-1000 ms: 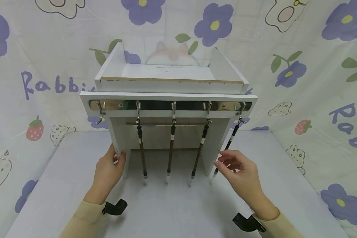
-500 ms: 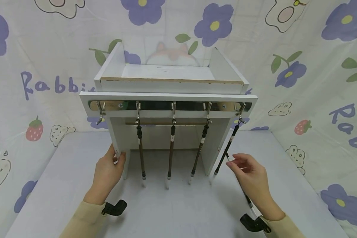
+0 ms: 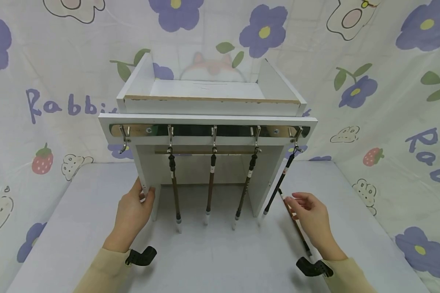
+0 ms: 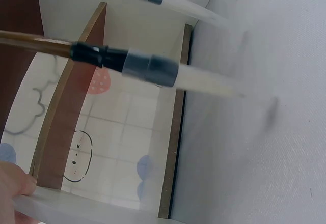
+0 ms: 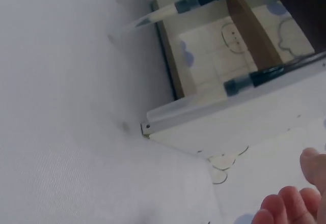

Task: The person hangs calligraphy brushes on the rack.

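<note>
A white wooden rack (image 3: 209, 118) stands on the table with a row of metal hooks. Several brushes with brown or black handles hang from them by loops, tips down, like the rightmost brush (image 3: 278, 185); the leftmost hook (image 3: 124, 140) is bare. My left hand (image 3: 132, 213) grips the lower left side panel, its thumb on the front edge. My right hand (image 3: 311, 221), fingers loosely bent, hovers by another brush (image 3: 296, 228) lying slantwise on the table. The right wrist view shows nothing between thumb and fingers. My right cuff partly hides that brush's tip.
Atop the rack is an open-fronted shelf (image 3: 207, 88). A white cloth with flowers and cartoon animals hangs behind and along the right. The white tabletop (image 3: 220, 260) spreads in front of and beside the rack.
My right hand has moved right and slightly down, away from the rightmost hanging brush, uncovering the lying brush. The hanging brushes sway slightly. My left hand stays put.
</note>
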{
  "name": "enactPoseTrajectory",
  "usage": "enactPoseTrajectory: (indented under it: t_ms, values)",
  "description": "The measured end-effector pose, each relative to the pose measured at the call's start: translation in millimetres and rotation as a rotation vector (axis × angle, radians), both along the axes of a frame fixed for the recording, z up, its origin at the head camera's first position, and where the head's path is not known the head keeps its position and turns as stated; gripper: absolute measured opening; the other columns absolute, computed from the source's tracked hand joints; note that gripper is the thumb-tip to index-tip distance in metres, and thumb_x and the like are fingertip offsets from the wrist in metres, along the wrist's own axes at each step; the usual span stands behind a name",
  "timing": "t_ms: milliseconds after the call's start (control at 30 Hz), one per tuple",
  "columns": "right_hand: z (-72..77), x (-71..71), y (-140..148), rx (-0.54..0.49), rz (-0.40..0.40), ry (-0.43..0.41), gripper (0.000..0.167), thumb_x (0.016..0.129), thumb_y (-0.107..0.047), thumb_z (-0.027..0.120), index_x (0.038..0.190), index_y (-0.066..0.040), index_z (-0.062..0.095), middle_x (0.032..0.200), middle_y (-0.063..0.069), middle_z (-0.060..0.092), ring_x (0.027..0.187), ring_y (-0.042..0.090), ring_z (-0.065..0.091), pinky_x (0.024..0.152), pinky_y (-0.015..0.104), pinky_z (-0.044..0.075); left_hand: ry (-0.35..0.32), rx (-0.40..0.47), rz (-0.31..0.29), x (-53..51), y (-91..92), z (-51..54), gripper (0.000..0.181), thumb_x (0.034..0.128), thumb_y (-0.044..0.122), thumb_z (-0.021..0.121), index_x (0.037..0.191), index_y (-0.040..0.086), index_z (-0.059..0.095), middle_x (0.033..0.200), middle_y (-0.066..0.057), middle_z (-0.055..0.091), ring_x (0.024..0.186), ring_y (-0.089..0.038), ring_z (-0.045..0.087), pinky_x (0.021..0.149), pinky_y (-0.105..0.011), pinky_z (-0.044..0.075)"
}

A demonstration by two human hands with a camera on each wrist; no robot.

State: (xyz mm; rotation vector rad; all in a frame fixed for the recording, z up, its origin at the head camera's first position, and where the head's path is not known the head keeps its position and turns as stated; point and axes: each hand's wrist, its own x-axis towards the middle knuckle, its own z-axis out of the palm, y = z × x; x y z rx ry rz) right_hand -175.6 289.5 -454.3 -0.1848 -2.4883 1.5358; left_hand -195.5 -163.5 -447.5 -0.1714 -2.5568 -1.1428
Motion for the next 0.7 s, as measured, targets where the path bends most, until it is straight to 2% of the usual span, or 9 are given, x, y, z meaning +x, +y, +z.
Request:
enactPoseTrajectory:
  t_ms: [167,367,500,700]
  values:
    - [-9.2,-10.9,5,-0.039,-0.024,-0.095,0.053,0.089,-0.047,0.066,0.122,-0.007,0.058,0.112,0.019,0.064,0.099,0.033,0.063,0.079,0.032,0.055,-0.003,0.005,-0.002,0.2,-0.4,0.5,0.044,0.1013,0.026,0.048,0.141,0.010,0.042,0.130,-0.026,0.056,0.104,-0.045,0.062,0.074,-0.053,0.055]
    - [-17.7,-23.2,12,-0.138,-0.066,-0.216,0.060,0.089,-0.050,0.065,0.130,-0.008,0.053,0.123,0.015,0.059,0.113,0.031,0.055,0.097,0.044,0.044,-0.015,0.004,-0.001,-0.3,-0.1,0.5,0.044,0.1014,0.027,0.048,0.141,0.009,0.042,0.131,-0.026,0.055,0.104,-0.046,0.062,0.075,-0.053,0.055]
    - [-22.0,-31.4,13,-0.135,-0.074,-0.254,0.059,0.091,-0.045,0.065,0.132,-0.005,0.052,0.123,0.016,0.057,0.116,0.031,0.053,0.098,0.045,0.042,-0.013,0.007,-0.002,-0.5,-0.5,0.6,0.043,0.1015,0.027,0.048,0.141,0.009,0.042,0.131,-0.026,0.055,0.104,-0.046,0.062,0.075,-0.053,0.055]
    - [-30.9,-43.0,17,-0.096,-0.070,-0.311,0.060,0.092,-0.041,0.065,0.136,-0.003,0.049,0.125,0.017,0.057,0.115,0.029,0.053,0.095,0.039,0.042,-0.011,0.003,0.000,-0.2,-0.1,0.1,0.045,0.1015,0.027,0.048,0.142,0.010,0.041,0.131,-0.026,0.055,0.104,-0.045,0.062,0.075,-0.052,0.055]
